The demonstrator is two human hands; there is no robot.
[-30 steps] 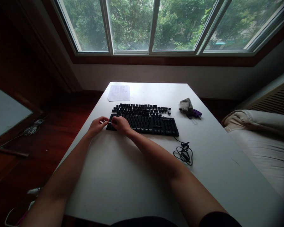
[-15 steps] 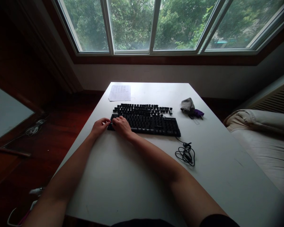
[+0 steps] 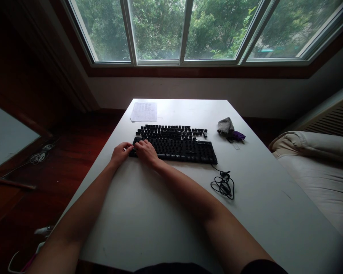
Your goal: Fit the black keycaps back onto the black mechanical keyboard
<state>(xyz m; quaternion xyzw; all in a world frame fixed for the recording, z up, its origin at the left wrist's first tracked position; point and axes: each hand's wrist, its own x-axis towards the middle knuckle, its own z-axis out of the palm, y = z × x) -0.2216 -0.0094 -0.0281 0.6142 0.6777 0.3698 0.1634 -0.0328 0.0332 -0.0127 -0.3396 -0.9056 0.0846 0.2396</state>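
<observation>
A black keyboard (image 3: 185, 151) lies across the white table, its keycaps gone over much of the surface. Just behind it, loose black keycaps (image 3: 165, 132) are laid out in rows. At the keyboard's left end, my left hand (image 3: 121, 152) has thumb and fingers drawn together against the edge. Beside it, my right hand (image 3: 145, 152) rests over the left-hand keys with its fingers bent inward and close together. Both sets of fingertips nearly meet; whatever small thing is between them is hidden.
A coiled black cable (image 3: 223, 184) lies right of the keyboard. A printed paper sheet (image 3: 144, 112) is at the table's far left. A grey cloth (image 3: 225, 125) and a purple bundle (image 3: 238, 135) sit at the right. Beyond the table's right side is a pale cushioned seat (image 3: 311, 163).
Both hands stay at the keyboard's left end, with almost no visible motion. The whole view has shifted very slightly.
</observation>
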